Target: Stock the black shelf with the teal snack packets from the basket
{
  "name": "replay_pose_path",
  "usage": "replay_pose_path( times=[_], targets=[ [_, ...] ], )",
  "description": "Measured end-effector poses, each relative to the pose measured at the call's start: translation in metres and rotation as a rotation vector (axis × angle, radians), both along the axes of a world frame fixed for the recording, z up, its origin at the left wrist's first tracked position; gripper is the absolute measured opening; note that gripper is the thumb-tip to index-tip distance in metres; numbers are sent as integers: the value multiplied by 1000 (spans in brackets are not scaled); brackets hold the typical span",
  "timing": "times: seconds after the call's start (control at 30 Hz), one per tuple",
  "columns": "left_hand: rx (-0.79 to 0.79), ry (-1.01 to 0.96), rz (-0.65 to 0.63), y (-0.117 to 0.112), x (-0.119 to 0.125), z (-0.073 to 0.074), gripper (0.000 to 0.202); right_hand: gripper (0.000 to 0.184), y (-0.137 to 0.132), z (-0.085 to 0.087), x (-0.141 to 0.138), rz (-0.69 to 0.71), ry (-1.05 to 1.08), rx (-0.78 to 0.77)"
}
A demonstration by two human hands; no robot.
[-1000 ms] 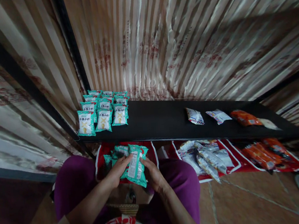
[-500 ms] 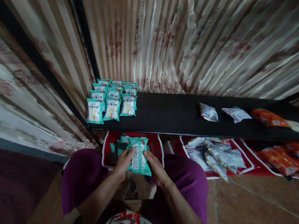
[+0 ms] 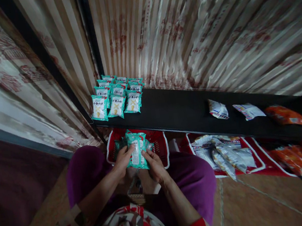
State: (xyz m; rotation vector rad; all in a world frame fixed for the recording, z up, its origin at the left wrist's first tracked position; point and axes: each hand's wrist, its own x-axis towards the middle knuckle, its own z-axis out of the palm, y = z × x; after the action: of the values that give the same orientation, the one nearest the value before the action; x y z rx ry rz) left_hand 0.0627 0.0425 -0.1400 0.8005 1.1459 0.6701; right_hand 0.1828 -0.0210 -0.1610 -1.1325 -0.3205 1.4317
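Observation:
Two or so teal snack bags (image 3: 137,155), overlapping with their printed backs toward me, are held between my hands above my lap. My left hand (image 3: 124,158) grips their left side, thumb on top. On the right side my right hand (image 3: 154,163) pinches them the same way. Just behind them is a red basket (image 3: 163,150) with more teal bags (image 3: 148,145) inside, partly hidden by the held ones. Several teal and white snack bags (image 3: 117,105) stand upright in three rows on the left end of the black shelf (image 3: 172,106).
Farther right on the shelf lie a striped bag (image 3: 218,108), a white bag (image 3: 249,110) and an orange bag (image 3: 286,115). Below are a red basket of silvery bags (image 3: 224,153) and another with orange bags (image 3: 297,159). A striped curtain (image 3: 174,33) hangs behind.
The held bags have come closer together and turned more upright, with my right hand nearer my left. The whole scene has shifted slightly right as my head moved.

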Motion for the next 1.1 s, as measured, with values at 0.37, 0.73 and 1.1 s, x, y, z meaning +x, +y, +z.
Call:
replay_pose_path(
  times=[0.37, 0.73, 1.1],
  targets=[
    [-34, -102, -202, 5, 22, 8, 46, 40, -1, 4, 24, -202, -53, 2],
    [-98, -167, -169, 1, 20, 2, 58, 39, 8, -4, 28, -261, -74, -60],
    [-22, -191, -167, 1, 19, 4, 57, 37, 13, 5, 24, -240, -100, -6]
  ],
)
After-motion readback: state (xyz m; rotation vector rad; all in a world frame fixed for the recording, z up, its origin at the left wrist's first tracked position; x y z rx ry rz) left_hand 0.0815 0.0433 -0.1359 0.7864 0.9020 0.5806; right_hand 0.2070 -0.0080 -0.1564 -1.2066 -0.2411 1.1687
